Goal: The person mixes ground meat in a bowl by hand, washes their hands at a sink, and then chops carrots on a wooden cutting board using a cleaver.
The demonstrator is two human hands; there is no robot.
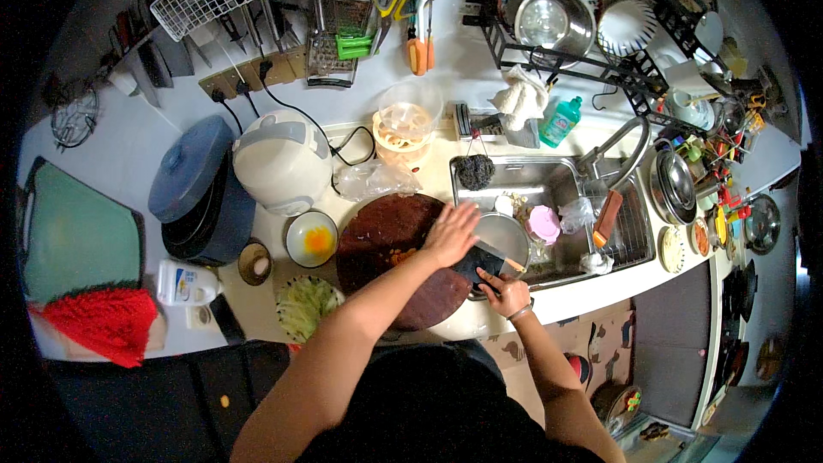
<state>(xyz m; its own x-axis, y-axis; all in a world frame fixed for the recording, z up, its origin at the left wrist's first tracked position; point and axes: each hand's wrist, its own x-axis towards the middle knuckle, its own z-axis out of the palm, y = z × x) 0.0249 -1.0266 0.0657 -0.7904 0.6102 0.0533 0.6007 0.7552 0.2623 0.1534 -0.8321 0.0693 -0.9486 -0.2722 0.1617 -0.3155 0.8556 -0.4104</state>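
My left hand (452,235) is held flat with its fingers stretched out over the right part of a round, dark wooden chopping board (386,218), and nothing is in it. A dark-bladed cleaver (481,262) is gripped by my right hand (506,294) at the board's right side, its blade reaching over the near edge of the sink. By the blade's right corner lies a small orange strip (515,265). Small orange pieces (398,256) rest mid-board, partly behind my left forearm. A metal pot (505,235) stands in the sink beyond the blade.
Left of the board are a bowl with egg yolk (313,245), a small brown bowl (255,263) and a plate of shredded green vegetable (307,305). The steel sink (559,170) on the right holds a pink lidded container (543,225). A rice cooker (280,161) stands behind.
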